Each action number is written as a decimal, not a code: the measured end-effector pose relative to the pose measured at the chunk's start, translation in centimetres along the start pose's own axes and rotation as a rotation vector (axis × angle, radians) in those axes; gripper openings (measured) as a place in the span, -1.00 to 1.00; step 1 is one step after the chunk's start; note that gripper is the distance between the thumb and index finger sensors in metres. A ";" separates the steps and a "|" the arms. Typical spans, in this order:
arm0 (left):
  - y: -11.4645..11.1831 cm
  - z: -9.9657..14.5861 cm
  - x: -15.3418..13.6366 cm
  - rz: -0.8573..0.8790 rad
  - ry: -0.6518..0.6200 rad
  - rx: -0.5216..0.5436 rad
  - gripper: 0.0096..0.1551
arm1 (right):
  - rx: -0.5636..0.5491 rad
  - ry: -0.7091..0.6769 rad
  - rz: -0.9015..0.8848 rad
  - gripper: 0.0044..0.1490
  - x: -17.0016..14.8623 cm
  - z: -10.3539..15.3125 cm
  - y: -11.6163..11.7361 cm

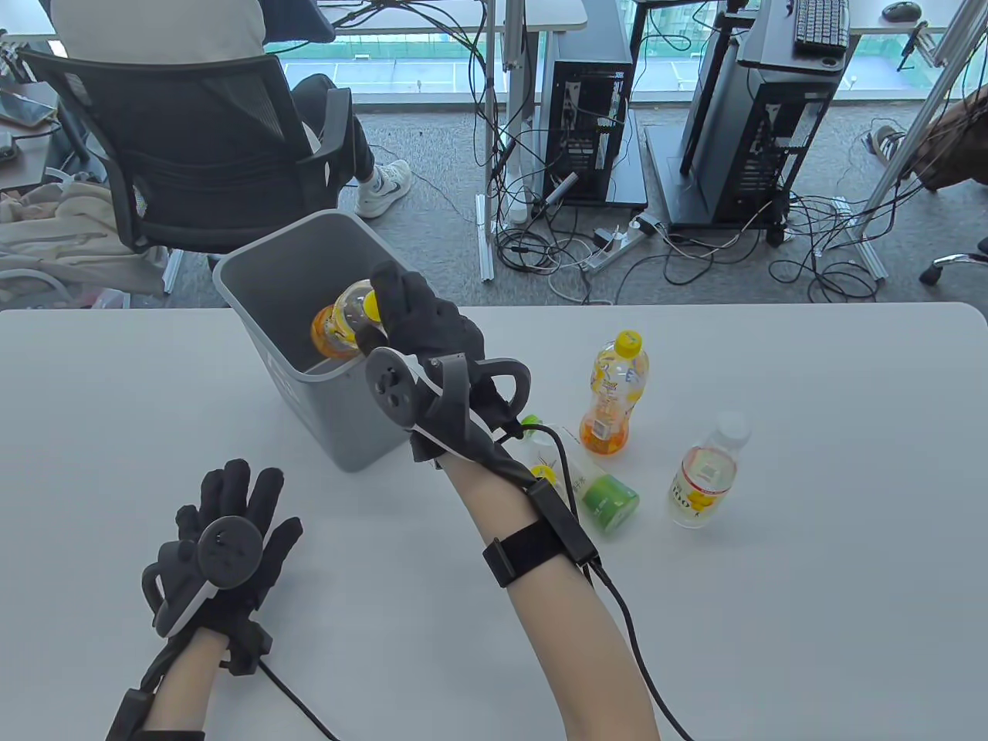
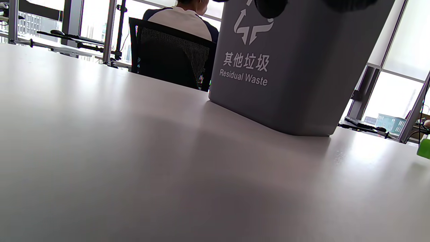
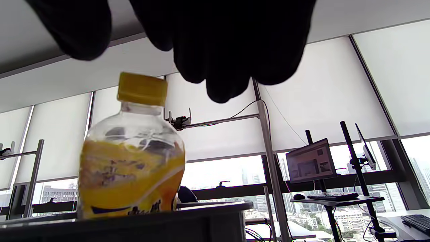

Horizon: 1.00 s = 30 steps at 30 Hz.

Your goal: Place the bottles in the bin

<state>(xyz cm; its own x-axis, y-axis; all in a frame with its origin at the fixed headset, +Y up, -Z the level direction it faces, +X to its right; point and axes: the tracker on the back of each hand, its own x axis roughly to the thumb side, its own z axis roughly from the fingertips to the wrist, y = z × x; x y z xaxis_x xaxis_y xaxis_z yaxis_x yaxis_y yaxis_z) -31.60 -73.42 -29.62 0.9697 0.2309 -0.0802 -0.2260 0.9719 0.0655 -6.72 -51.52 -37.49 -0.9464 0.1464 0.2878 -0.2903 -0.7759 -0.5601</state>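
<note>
Orange bottle (image 1: pixel 343 318) drops into bin (image 1: pixel 309 386) below open right hand (image 1: pixel 421 324); left hand (image 1: pixel 224 540) flat, empty. Risk: bottle bouncing out.

The lower part of the orange bottle (image 1: pixel 343 320) is hidden behind the near wall of the bin (image 1: pixel 270 266), just beyond the right hand (image 1: pixel 424 324); whether it is touched by the fingers cannot be told. In the right wrist view its base is covered by the bin's rim. The green-capped bottle (image 1: pixel 598 494) lying under the right forearm is partly covered by the arm and cable. In the left wrist view the bin's top is cut off by the upper edge, and only the left hand's fingertips (image 2: pixel 270 6) are seen there.
</note>
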 end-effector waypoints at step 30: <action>-0.1 -0.1 -0.3 -0.018 0.038 -0.058 -0.01 | 0.590 -0.170 0.207 -0.12 -14.2 11.5 2.7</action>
<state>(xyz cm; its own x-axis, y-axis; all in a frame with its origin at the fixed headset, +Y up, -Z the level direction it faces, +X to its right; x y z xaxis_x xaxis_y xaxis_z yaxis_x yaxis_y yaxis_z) -31.88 -73.57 -29.66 0.9696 0.2138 -0.1190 -0.2146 0.9767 0.0065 7.55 -62.72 -34.15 -0.9249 -0.1040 0.3657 0.0679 -0.9916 -0.1103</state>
